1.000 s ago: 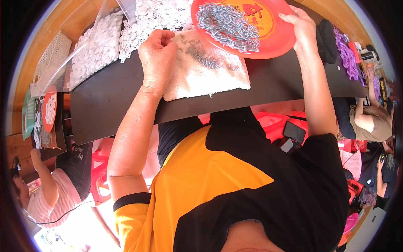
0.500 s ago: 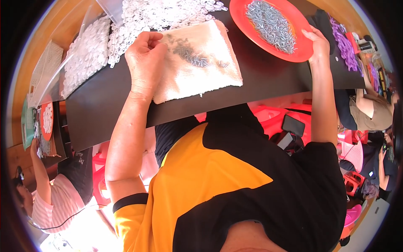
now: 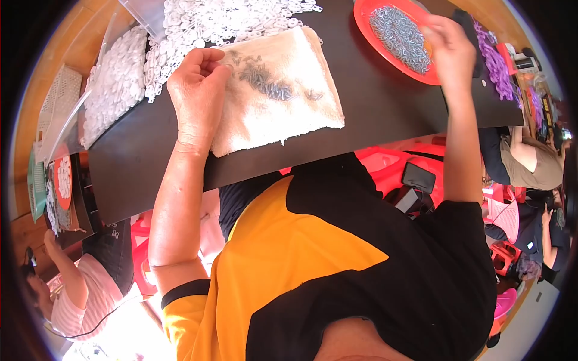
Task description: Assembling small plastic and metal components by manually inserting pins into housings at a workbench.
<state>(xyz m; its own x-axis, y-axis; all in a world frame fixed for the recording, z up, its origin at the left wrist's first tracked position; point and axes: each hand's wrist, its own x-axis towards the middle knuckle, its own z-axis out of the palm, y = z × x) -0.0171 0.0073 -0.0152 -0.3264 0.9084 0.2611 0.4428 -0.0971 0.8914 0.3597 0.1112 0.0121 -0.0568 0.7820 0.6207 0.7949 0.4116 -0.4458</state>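
A pale towel lies on the dark table, with a loose heap of small metal screws or pins on it. My left hand rests at the towel's left edge, fingers curled inward with the thumb close to them; anything between them is hidden. To the right, a red plate holds a pile of similar small metal pieces. My right hand is over the plate's right rim. Motion smears its fingers, so their grip is unclear.
White plastic pieces are heaped behind the towel, and more fill a clear bin at the left. Purple pieces lie at the far right. A person in a striped top sits at the left; others are at the right.
The red plate has shifted right, away from the towel. My right hand has left its hold at the rim's side and is now above the rim. My left hand stays by the towel.
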